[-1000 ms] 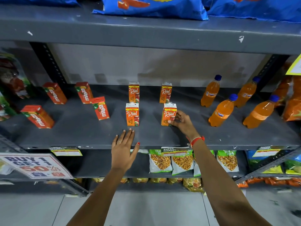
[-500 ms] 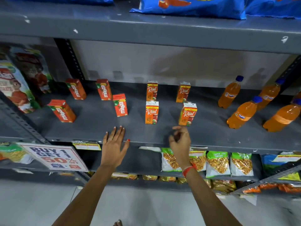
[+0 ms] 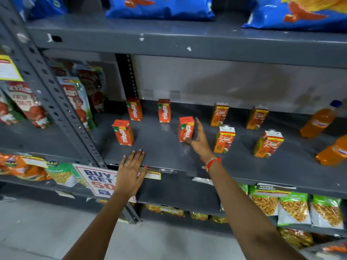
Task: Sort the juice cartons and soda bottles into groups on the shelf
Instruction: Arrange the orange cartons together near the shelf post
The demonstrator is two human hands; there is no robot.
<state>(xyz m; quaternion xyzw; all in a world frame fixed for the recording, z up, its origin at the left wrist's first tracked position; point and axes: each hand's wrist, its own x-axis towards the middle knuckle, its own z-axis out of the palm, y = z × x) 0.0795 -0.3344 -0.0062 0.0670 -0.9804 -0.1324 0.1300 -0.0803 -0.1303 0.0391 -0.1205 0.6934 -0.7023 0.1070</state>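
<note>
On the grey middle shelf (image 3: pixel 161 149) stand several red Maaza cartons: two at the back (image 3: pixel 134 109) (image 3: pixel 164 110), one at the front left (image 3: pixel 123 132) and one at the front (image 3: pixel 185 128). My right hand (image 3: pixel 201 142) holds that front carton, fingers flat along its right side and thumb at its lower corner. To the right stand several orange Real cartons (image 3: pixel 226 139) in two rows. Two orange soda bottles (image 3: pixel 317 121) (image 3: pixel 332 152) show at the far right, partly cut off. My left hand (image 3: pixel 131 171) lies flat and open on the shelf's front edge.
A grey perforated upright (image 3: pixel 62 109) bounds the shelf on the left, with snack packs (image 3: pixel 77 102) beyond it. Blue bags (image 3: pixel 159 6) lie on the shelf above. A "BUY GET 50" sign (image 3: pixel 97 179) hangs below my left hand. Snack bags (image 3: pixel 293 209) fill the lower shelf.
The view has swung left. My right hand left the front Real carton, drew back, then reached left and took the front Maaza carton. My left hand stayed on the shelf edge.
</note>
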